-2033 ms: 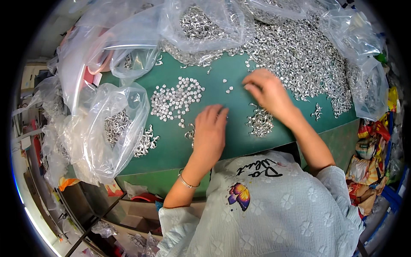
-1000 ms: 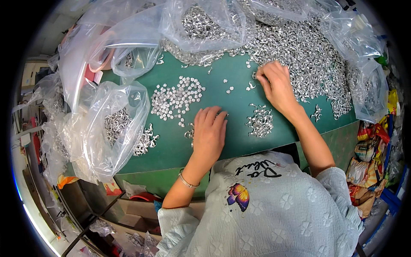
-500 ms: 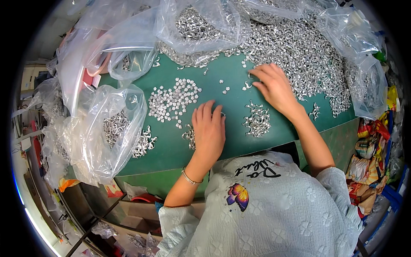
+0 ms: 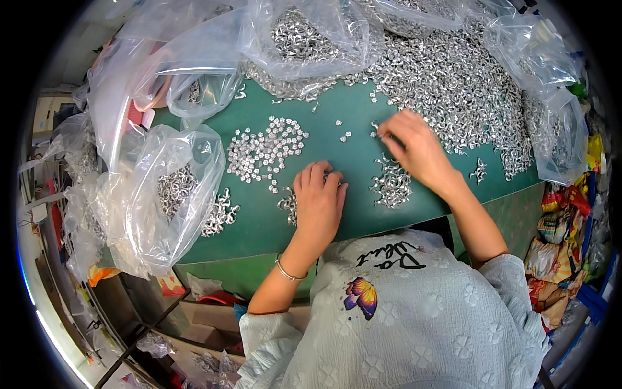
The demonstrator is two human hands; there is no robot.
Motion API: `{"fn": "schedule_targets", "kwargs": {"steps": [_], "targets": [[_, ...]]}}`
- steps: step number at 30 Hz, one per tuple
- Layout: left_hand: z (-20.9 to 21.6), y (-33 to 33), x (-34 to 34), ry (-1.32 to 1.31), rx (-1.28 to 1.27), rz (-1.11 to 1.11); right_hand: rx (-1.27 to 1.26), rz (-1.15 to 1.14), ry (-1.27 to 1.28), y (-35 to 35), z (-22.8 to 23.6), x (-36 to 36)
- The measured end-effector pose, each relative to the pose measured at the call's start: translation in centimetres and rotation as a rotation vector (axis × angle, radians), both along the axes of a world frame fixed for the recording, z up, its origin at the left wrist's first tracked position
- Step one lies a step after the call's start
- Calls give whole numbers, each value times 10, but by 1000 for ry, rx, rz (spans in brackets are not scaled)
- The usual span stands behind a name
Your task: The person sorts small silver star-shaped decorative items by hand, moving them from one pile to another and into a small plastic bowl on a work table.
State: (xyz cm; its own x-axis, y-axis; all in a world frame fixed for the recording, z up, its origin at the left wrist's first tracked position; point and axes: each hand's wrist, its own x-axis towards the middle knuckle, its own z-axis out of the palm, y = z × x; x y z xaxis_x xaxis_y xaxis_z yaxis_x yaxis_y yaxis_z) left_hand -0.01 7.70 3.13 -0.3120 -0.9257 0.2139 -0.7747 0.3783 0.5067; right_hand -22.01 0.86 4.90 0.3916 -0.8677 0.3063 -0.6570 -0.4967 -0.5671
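Note:
My left hand [image 4: 319,202] rests low over the green tabletop, fingers bent down and close together. Something small and silvery shows at its fingertips, too covered to name. Partly under that hand lies a small heap of curved metal pieces [image 4: 287,203]. My right hand [image 4: 416,150] is closed in a pinch, thumb against fingers, beside a few loose pieces; whatever is in the pinch is hidden. Just below it sits another small pile of curved silver pieces [image 4: 391,187]. Small flower-shaped metal pieces [image 4: 267,148] are spread beyond my left hand, with a few more [image 4: 345,136] between the hands.
A large mass of curved silver pieces [image 4: 447,84] covers the far right of the green table [image 4: 256,243]. Clear plastic bags of pieces stand at the left [image 4: 175,194], the back [image 4: 304,39] and the right edge [image 4: 557,129]. Colourful packets [image 4: 551,253] lie off to the right.
My right hand has drawn slightly toward me, and its fingers have come together. The left hand's fingertips have pulled back a little and bent further.

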Motion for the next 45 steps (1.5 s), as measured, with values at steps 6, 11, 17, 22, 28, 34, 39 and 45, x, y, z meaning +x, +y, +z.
{"fn": "schedule_targets", "kwargs": {"steps": [6, 11, 17, 22, 28, 34, 39, 45], "targets": [[1, 0, -2, 113, 21, 50, 125, 199, -23, 23, -12, 40], [10, 0, -3, 141, 25, 9, 100, 149, -155, 14, -18, 27], [-3, -2, -9, 53, -41, -24, -33, -117, 143, -11, -14, 6], [-7, 5, 4, 63, -59, 34, -3, -98, 192, -12, -13, -3], [2, 6, 1, 200, -86, 68, 114, 25, -76, 1, -2, 24], [17, 10, 8, 369, 70, 109, 567, 160, -244, 24, 18, 67], [18, 13, 24, 410, -59, 157, 568, 164, -351, 26, 21, 80], [10, 18, 105, 3, -204, 582, 281, 13, -185, 7, 9, 46]]}}
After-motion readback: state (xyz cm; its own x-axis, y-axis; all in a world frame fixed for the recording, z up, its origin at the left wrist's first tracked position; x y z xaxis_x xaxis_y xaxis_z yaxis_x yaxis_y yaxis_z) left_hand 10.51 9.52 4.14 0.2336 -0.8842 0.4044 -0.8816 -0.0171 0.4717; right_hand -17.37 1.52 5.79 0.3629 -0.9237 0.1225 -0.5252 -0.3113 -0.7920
